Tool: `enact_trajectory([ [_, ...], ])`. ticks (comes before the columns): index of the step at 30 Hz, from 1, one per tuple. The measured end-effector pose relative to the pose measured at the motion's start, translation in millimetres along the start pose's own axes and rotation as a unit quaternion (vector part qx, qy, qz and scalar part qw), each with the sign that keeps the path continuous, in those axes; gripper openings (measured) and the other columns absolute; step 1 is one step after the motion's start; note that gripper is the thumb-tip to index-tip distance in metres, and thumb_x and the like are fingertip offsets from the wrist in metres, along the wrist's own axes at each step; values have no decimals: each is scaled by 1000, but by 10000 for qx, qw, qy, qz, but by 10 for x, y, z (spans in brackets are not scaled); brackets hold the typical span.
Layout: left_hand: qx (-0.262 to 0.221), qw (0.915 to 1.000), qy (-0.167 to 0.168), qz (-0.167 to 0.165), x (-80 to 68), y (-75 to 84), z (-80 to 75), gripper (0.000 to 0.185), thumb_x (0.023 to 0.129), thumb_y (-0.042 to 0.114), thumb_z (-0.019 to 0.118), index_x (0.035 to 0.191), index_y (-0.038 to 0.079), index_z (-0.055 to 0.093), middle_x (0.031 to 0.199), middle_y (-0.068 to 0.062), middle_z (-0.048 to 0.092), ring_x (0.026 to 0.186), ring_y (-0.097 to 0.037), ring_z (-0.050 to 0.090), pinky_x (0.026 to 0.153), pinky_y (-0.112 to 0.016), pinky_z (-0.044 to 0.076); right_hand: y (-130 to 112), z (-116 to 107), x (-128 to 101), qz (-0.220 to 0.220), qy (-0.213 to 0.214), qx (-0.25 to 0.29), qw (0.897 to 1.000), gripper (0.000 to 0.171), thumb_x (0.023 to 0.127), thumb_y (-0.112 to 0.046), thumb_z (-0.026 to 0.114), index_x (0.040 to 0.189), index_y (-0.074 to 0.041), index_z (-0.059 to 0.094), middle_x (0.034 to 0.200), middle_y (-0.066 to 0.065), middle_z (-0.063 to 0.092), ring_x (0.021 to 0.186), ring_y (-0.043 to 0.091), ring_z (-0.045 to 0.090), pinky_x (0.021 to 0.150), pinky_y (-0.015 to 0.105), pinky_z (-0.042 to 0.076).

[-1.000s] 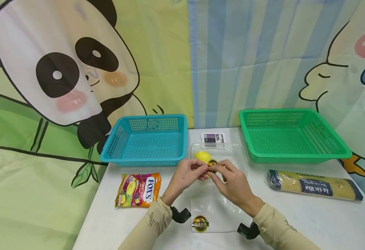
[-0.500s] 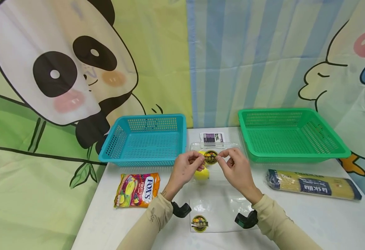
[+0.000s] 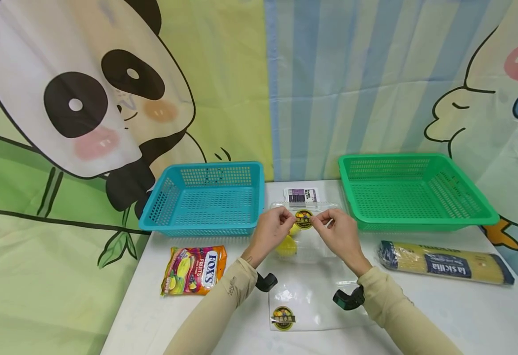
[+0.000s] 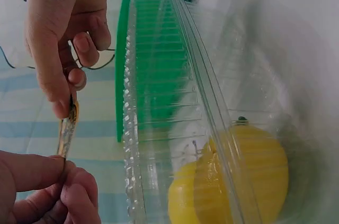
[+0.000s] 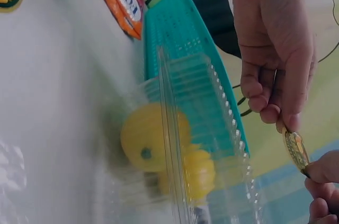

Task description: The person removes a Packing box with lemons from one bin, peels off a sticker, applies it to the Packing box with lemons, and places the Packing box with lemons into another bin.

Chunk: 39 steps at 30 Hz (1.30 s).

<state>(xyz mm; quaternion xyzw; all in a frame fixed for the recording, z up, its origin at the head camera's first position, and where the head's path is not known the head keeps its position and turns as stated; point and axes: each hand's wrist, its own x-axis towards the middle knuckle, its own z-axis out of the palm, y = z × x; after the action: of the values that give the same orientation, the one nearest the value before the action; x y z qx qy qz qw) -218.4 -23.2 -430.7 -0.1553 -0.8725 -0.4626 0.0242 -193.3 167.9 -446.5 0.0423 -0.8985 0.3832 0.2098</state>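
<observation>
A round black-and-gold sticker is stretched between my two hands, its printed face toward the head camera. My left hand pinches its left edge between thumb and finger. My right hand pinches the opposite edge the same way. Below the hands is a clear plastic clamshell box. Yellow lemon-like fruits lie inside it, seen through the wall. Both wrist views show the sticker held apart from the box. My left hand partly covers the fruits in the head view.
A clear sheet with another round sticker lies in front. A blue basket and a green basket stand behind, left and right. A candy bag lies left, a spaghetti pack right, a small white-purple packet behind the box.
The hands have spread apart and lifted the sticker from low over the fruits, bringing its printed face into full view. In the last half second, the sticker has shifted slightly right and away.
</observation>
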Motion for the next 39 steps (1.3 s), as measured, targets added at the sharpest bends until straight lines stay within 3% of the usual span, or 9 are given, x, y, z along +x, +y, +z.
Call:
enact_trajectory([
  [4,574,9983,-5,-55,71,4,61,12,94,16,70,83,11,71,71,2,65,61,-7,54,54,-19,46,69,-1,47,39,-125,-177,9998,16,86,-26,77,77,-13,74,78,3,70,68,16,61,64,30,48],
  [8,853,9963,9,-77,100,-19,119,13,93,16,69,80,13,70,68,4,63,58,-7,52,53,-19,44,115,8,77,13,-233,-369,9990,16,86,-24,75,75,-13,74,78,4,69,67,17,58,63,31,45],
  [13,929,9954,-101,-188,136,-29,148,15,94,14,66,79,13,68,69,3,62,59,-8,53,52,-20,45,158,58,95,-20,-299,-610,9977,17,89,-21,72,76,-11,73,81,7,68,70,21,57,62,35,45],
  [22,1288,9905,-364,-322,201,-36,211,17,93,12,63,75,13,64,68,1,61,58,-11,54,51,-22,44,215,122,121,-135,-163,-958,9952,14,83,-18,71,71,-11,71,78,7,66,70,23,61,60,42,49],
  [39,1763,9811,-575,-554,229,-50,283,19,89,10,68,73,14,59,67,2,59,58,-11,53,50,-20,43,241,181,102,-259,-361,-1554,9869,10,80,-17,72,71,-12,68,76,4,61,64,20,56,52,36,46],
])
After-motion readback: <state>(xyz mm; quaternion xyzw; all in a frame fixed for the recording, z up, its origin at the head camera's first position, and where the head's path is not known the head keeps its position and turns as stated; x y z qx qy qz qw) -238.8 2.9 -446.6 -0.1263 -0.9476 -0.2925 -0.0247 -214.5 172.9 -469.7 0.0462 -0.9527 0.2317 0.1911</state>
